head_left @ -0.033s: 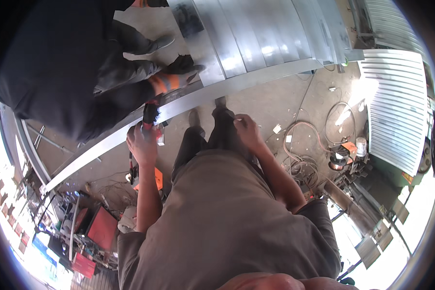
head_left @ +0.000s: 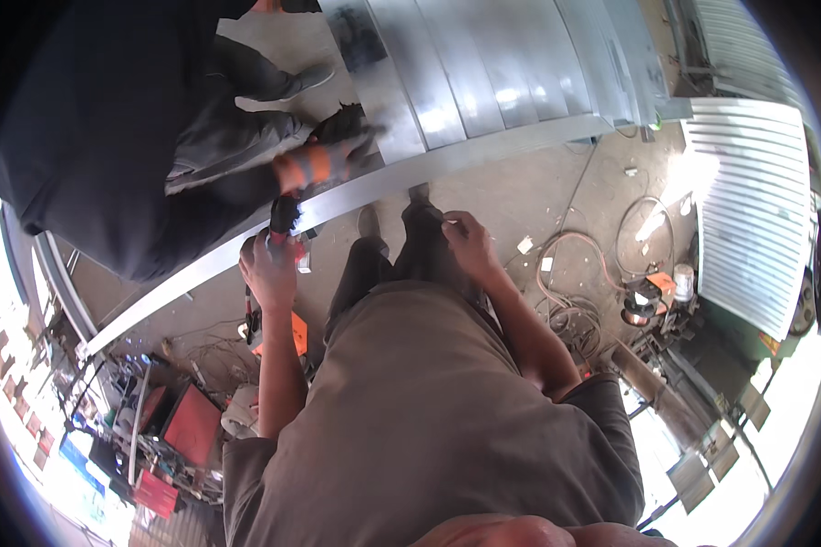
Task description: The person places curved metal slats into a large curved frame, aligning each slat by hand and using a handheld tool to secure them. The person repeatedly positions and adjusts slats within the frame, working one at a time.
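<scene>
My left hand (head_left: 269, 271) is closed around a black-and-red tool (head_left: 285, 217) at the edge of a long pale metal beam (head_left: 374, 186). The tool's exact kind is unclear, as my fingers hide part of it. In front of my right thigh hovers my right hand (head_left: 470, 244), apart from the beam, its fingers curled together. Whether anything is in them I cannot make out. At the upper left, a co-worker's hand in an orange-and-grey glove (head_left: 312, 170) is over the beam, blurred by motion. Wide shiny metal panels (head_left: 483, 68) lie beyond the beam.
A co-worker in dark clothing (head_left: 100, 137) leans in at the upper left. Hoses (head_left: 570, 314) coil on the floor at right, beside a wire spool (head_left: 640, 314). White corrugated sheet (head_left: 748, 210) stands farther right. A red cabinet (head_left: 192, 424) is at lower left.
The co-worker's gloved hand has shifted slightly left along the beam. My two hands stay almost where they were.
</scene>
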The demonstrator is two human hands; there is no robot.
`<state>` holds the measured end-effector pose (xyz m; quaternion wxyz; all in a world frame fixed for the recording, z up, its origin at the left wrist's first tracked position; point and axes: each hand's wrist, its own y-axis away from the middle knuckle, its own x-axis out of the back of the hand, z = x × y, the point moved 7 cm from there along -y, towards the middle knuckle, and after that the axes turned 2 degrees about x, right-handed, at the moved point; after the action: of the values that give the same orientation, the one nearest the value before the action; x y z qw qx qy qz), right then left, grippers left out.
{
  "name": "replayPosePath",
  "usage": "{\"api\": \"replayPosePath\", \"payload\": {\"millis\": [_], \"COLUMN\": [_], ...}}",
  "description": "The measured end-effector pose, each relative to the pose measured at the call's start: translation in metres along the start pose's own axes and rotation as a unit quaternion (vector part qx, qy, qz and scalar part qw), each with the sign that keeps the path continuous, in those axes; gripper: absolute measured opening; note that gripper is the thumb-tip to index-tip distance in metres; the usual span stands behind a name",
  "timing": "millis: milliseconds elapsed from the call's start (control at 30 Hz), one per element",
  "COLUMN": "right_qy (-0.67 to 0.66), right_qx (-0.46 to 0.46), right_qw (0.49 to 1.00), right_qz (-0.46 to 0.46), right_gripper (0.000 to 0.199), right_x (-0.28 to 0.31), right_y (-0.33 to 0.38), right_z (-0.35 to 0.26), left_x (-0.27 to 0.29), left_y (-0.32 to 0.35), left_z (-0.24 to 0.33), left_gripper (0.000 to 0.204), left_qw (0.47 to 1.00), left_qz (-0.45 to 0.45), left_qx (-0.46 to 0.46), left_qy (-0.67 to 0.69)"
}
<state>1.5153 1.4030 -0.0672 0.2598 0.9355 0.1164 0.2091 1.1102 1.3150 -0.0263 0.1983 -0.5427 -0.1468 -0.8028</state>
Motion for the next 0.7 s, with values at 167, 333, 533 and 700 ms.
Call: {"api": "replayPosePath", "payload": {"millis": [167,333,533,700], "right_qy": [0.009,0.016,0.050,0.038], "right_qx": [0.088,0.074,0.092,0.123], "right_qw": [0.996,0.996,0.993,0.989], "right_qz": [-0.005,-0.048,-0.057,-0.077], "right_gripper": [0.026,0.027,0.029,0.029], "right_x": [0.029,0.055,0.065,0.064], "right_y": [-0.056,-0.086,-0.107,-0.116], "right_z": [-0.033,-0.051,-0.070,-0.083], "left_x": [-0.006,-0.023,-0.013,-0.020], "left_y": [0.007,0.003,-0.002,-0.002], "left_z": [0.008,0.011,0.041,0.036], "left_gripper": [0.061,0.055,0.045,0.046], "left_qw": [0.980,0.998,0.988,0.989], "left_qz": [0.010,-0.041,0.055,0.005], "left_qx": [-0.067,-0.002,-0.008,0.058], "left_qy": [0.189,-0.049,-0.143,-0.138]}}
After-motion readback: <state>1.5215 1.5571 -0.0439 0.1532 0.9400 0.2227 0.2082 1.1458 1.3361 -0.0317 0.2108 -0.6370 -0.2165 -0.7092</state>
